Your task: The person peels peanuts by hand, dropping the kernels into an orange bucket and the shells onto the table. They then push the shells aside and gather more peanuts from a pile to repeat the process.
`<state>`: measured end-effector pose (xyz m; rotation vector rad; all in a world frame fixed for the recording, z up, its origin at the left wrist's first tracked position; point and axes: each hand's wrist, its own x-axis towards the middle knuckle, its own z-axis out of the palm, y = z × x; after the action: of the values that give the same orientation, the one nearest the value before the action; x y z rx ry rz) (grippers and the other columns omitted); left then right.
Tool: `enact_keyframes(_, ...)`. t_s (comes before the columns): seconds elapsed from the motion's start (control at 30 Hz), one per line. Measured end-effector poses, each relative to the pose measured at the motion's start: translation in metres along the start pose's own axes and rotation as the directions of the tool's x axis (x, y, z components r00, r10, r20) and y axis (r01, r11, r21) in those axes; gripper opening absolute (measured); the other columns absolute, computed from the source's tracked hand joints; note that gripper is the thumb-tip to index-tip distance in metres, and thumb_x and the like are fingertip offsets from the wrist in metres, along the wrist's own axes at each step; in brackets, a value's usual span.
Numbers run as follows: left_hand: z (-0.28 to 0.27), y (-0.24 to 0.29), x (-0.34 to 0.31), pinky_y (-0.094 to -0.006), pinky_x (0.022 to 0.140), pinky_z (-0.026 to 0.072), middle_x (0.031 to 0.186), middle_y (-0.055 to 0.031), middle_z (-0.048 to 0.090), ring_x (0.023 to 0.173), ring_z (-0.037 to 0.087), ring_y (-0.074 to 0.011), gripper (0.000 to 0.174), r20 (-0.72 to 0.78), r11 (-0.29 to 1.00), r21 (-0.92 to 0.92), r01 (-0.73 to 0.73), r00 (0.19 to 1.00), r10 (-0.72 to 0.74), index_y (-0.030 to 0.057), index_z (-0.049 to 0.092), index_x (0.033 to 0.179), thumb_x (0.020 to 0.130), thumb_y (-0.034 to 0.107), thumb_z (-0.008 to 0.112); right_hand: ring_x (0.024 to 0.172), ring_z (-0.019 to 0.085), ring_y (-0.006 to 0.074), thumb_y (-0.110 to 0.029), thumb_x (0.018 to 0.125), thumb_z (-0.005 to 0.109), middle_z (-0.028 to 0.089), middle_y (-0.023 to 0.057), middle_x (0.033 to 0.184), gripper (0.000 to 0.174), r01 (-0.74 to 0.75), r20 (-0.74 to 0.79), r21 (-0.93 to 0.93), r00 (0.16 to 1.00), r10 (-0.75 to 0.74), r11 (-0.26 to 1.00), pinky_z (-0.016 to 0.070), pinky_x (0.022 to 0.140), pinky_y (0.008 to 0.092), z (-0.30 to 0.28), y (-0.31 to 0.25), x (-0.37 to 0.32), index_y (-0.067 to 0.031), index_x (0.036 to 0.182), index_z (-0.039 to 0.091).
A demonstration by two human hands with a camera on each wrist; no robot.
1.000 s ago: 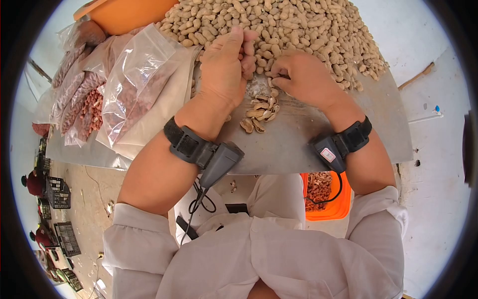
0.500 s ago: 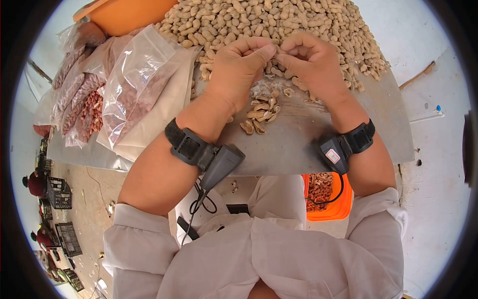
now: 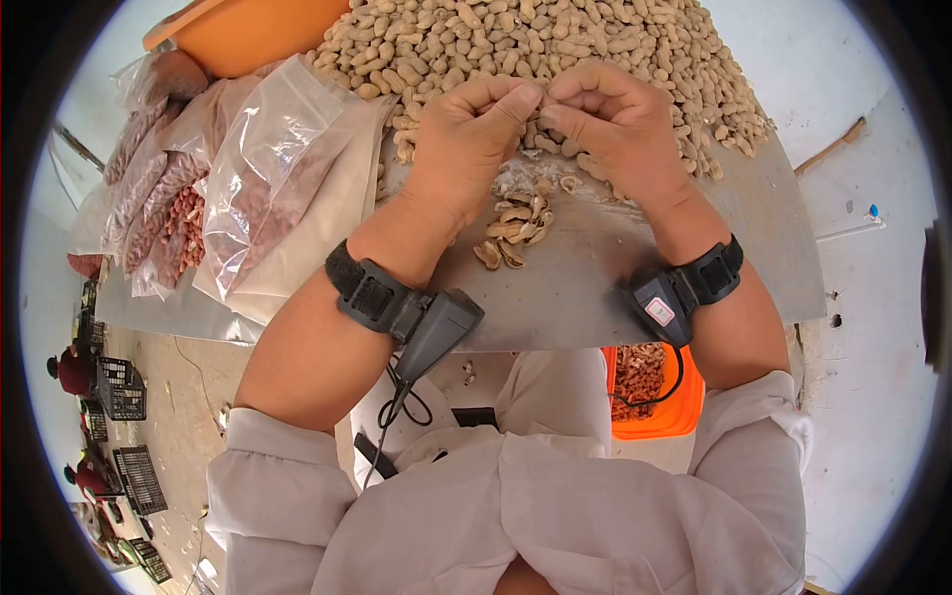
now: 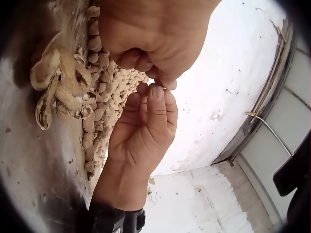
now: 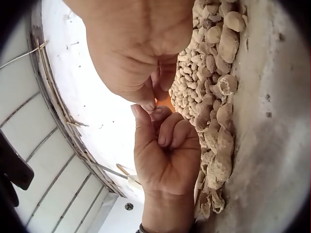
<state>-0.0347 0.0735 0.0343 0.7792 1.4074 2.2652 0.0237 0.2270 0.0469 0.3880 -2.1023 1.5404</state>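
Observation:
My left hand (image 3: 458, 144) and right hand (image 3: 635, 129) meet fingertip to fingertip at the near edge of the pile of unshelled peanuts (image 3: 565, 45). Thumb and forefinger of each are pinched together on what looks like one peanut, almost wholly hidden by the fingertips. In the left wrist view the right hand (image 4: 143, 131) reaches up to the left hand's fingertips. The right wrist view has the left hand (image 5: 167, 155) below, its other fingers curled in. Just nearer than the hands, cracked empty shells (image 3: 521, 216) lie in a small heap on the metal tabletop (image 3: 555, 297).
Clear plastic bags of reddish kernels (image 3: 268, 188) stand on the left of the table. Behind them is an orange basin (image 3: 248, 35). An orange container (image 3: 654, 421) with reddish bits sits below the table edge. Black crates (image 3: 139, 476) stand on the floor at far left.
My right hand has lifted from the pile's edge and come up to the left hand. The left hand has turned inward, and both sets of fingertips now meet. A shell piece appeared beside the heap.

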Motion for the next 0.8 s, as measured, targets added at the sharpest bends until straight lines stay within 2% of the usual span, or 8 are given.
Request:
enact_keyframes(0.13, 0.0017, -0.0011, 0.0, -0.0174, 0.045, 0.0267, 0.068, 0.0034, 0.052, 0.05, 0.034, -0.0028, 0.018, 0.011, 0.999, 0.003, -0.034, 0.999, 0.034, 0.002, 0.062, 0.1, 0.085, 0.012, 0.061, 0.069, 0.06, 0.0072, -0.007, 0.082, 0.061, 0.063, 0.0034, 0.076, 0.012, -0.06, -0.011, 0.148, 0.998, 0.062, 0.987, 0.0467, 0.059, 0.0184, 0.0027, -0.0077, -0.0006, -0.0008, 0.092, 0.06)
enact_keyframes(0.33, 0.0016, -0.0027, 0.0002, -0.0176, 0.045, 0.0285, 0.068, 0.0025, 0.053, 0.051, 0.037, -0.0034, 0.018, -0.016, 0.997, 0.049, -0.066, 0.998, 0.067, 0.0021, 0.062, 0.099, 0.083, 0.011, 0.062, 0.071, 0.061, 0.0096, -0.006, 0.083, 0.059, 0.064, 0.0058, 0.081, 0.015, -0.159, 0.094, 0.25, 0.986, 0.14, 0.955, 0.0487, 0.063, 0.0198, -0.004, -0.0013, 0.0007, -0.0002, 0.097, 0.06)
enact_keyframes(0.53, 0.001, 0.0, 0.0005, -0.017, 0.047, 0.0323, 0.068, 0.003, 0.054, 0.052, 0.04, -0.0035, 0.016, -0.03, 0.996, 0.056, -0.069, 0.997, 0.071, 0.0024, 0.062, 0.096, 0.082, 0.012, 0.064, 0.073, 0.061, 0.0101, -0.008, 0.082, 0.062, 0.064, 0.006, 0.084, 0.02, -0.122, 0.069, 0.183, 0.991, 0.111, 0.976, 0.0496, 0.064, 0.0205, 0.0015, -0.0026, -0.0006, 0.0006, 0.1, 0.059)
enact_keyframes(0.8, -0.0006, -0.001, 0.0014, -0.0164, 0.048, 0.0343, 0.069, 0.0028, 0.055, 0.054, 0.043, -0.0028, 0.015, -0.037, 0.991, 0.104, -0.081, 0.996, 0.085, 0.0027, 0.062, 0.093, 0.082, 0.013, 0.064, 0.072, 0.06, 0.0093, -0.008, 0.084, 0.058, 0.063, 0.0061, 0.081, 0.019, -0.137, 0.032, 0.086, 0.99, 0.135, 0.987, 0.0502, 0.065, 0.0215, 0.0054, -0.0078, -0.0014, 0.0028, 0.099, 0.059)
